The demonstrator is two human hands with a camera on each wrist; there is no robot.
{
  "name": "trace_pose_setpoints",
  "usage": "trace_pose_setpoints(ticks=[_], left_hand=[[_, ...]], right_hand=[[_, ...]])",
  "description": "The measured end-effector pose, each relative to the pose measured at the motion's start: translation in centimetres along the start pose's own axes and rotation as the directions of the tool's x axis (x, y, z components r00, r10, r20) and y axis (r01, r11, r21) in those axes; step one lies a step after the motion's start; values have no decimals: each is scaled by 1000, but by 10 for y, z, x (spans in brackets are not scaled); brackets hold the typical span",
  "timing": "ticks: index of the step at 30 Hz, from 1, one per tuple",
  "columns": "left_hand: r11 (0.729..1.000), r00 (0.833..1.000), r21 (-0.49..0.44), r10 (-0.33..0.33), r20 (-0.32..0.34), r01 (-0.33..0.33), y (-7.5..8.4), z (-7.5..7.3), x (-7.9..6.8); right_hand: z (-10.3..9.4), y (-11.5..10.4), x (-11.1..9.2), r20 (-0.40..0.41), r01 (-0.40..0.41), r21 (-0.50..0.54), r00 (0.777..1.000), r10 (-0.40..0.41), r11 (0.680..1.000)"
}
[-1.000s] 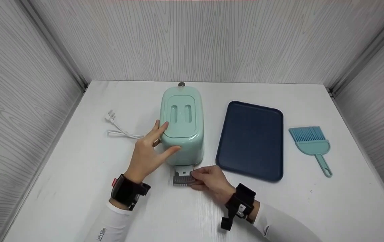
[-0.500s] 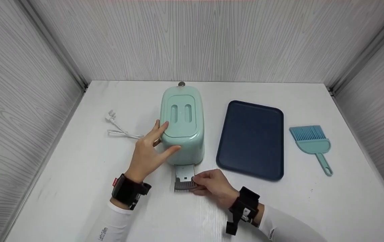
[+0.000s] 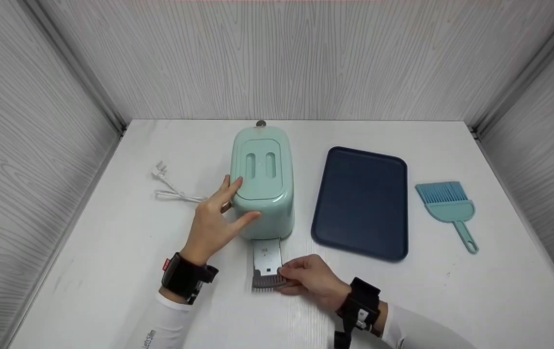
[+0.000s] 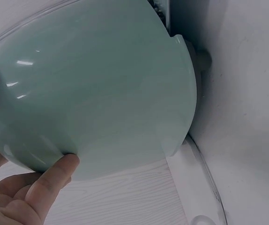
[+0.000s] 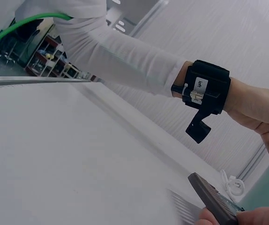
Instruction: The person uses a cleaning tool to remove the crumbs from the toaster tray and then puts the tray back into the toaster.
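Note:
A mint-green toaster with a lid on top stands mid-table, its narrow end toward me. My left hand grips its near left corner, thumb on the near end and fingers on the left side and top edge. In the left wrist view, those fingertips press the glossy toaster wall. From the bottom of the near end sticks out a metal crumb tray with a grey ribbed handle. My right hand pinches the handle's right end between thumb and fingers. A few dark specks lie on the metal.
A dark blue tray lies right of the toaster. Farther right is a small teal brush on its dustpan-like holder. The white power cord and plug lie to the left. Pale wood-grain panels enclose the table's back and sides.
My right hand has drawn the crumb tray farther out of the toaster toward me, showing more of its metal. The left hand and toaster have stayed put.

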State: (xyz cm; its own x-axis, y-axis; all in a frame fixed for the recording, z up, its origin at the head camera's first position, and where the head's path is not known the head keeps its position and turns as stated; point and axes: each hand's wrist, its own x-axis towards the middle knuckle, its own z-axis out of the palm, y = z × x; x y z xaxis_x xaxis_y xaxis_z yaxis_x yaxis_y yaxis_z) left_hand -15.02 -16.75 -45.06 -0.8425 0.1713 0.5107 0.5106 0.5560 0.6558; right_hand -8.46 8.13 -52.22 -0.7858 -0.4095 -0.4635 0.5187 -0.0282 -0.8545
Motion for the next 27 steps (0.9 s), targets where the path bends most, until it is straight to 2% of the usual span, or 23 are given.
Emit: trace_pose_setpoints(ticks=[13,27], left_hand=[[1000,1000,0,17,-9,-17,-1,1,-1],[1000,1000,-6,-19,12,19,0,1,0]], right_hand=[[4,7,-14,29,-21,26,999,20,999],[-3,11,-20,129,-91,56,988,83,994]])
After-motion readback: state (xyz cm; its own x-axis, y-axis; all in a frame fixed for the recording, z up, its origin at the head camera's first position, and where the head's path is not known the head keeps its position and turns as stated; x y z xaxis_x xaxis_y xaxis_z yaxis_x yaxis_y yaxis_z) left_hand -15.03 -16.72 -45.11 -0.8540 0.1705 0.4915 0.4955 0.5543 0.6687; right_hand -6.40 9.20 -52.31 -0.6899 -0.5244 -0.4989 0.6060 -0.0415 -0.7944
